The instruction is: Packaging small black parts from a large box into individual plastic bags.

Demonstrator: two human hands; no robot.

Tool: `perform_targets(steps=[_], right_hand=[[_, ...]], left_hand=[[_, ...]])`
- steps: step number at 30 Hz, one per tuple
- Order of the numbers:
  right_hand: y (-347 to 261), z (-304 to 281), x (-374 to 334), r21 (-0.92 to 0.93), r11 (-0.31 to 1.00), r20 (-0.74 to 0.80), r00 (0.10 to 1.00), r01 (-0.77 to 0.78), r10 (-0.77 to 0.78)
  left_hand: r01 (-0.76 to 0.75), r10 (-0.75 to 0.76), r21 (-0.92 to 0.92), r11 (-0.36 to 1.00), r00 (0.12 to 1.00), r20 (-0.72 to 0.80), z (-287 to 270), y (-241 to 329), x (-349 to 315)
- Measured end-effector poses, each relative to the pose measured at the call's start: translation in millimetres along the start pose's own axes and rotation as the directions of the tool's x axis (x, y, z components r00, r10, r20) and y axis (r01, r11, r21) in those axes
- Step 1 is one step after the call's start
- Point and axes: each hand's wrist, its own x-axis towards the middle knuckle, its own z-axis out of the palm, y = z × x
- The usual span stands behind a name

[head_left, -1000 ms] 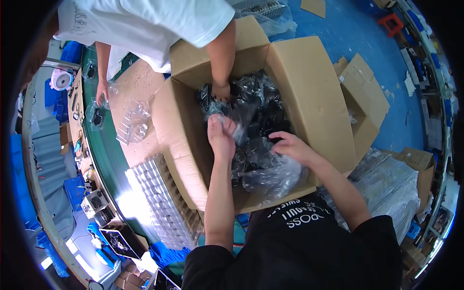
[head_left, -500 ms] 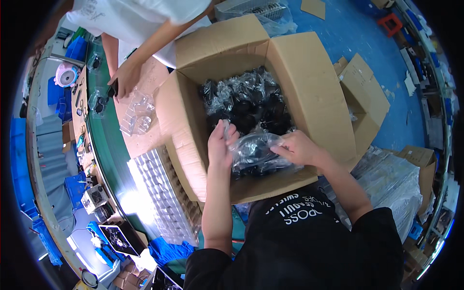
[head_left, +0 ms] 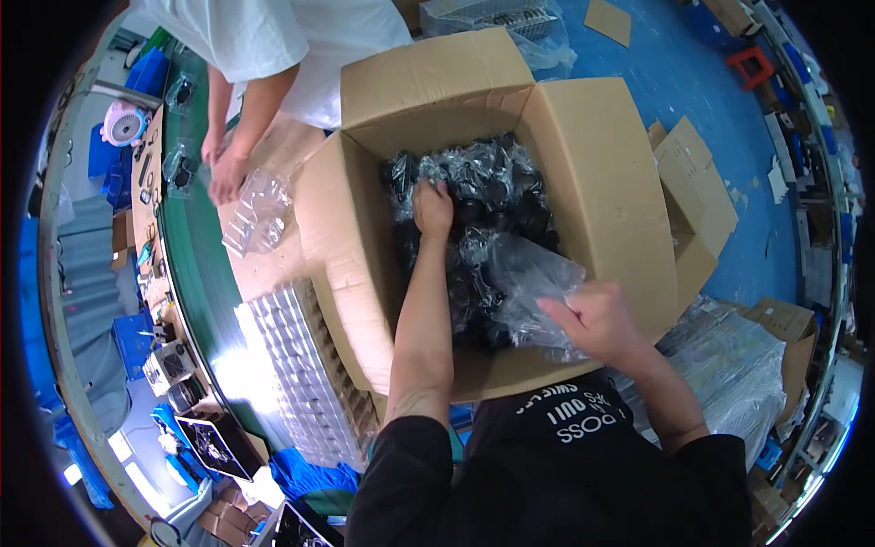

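1. The left hand point(head_left: 432, 206) reaches deep into the open cardboard box point(head_left: 592, 173), fingers curled onto the black parts in clear bags point(head_left: 483, 182).
2. The right hand point(head_left: 592, 319) pinches a clear plastic bag point(head_left: 529, 273) at the box's near edge; the bag's long axis runs from that hand up-left into the box.
3. The box stands on a blue floor point(head_left: 693, 82), beside a green bench point(head_left: 196, 273).
4. Another person's hands point(head_left: 223, 169) press clear bags there.

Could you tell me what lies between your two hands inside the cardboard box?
In the head view, bagged black parts lie between left hand and right hand.
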Motion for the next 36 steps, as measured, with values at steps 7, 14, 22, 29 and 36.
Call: perform_targets(steps=[7, 14, 22, 29, 36], right_hand=[[44.3, 16.4, -0.8, 0.378, 0.924, -0.213, 0.977, 0.055, 0.029], [71.2, 22.0, -14.8, 0.555, 0.793, 0.326, 0.943, -0.252, 0.072], [66.3, 84.0, 8.3, 0.832, 0.316, 0.375, 0.882, -0.456, 0.287], [39.8, 78.2, 7.9, 0.878, 0.386, 0.197, 0.949, -0.283, 0.248], [35.8, 59.8, 0.4, 0.398, 0.878, 0.273, 0.948, -0.266, 0.164]], left_hand=[[0.292, -0.297, 0.060, 0.954, 0.911, 0.285, 27.2, -2.4, 47.4], [-0.068, 0.142, -0.475, 0.877, 0.982, 0.122, -38.9, 19.0, 7.3], [0.223, -0.053, -0.970, -0.094, 0.972, 0.229, -160.2, 112.9, -22.9], [0.323, -0.091, -0.907, -0.272, 0.929, 0.358, -178.2, 117.3, -67.3], [0.304, -0.221, -0.947, -0.105, 0.921, 0.321, -177.2, 128.7, -90.2]])
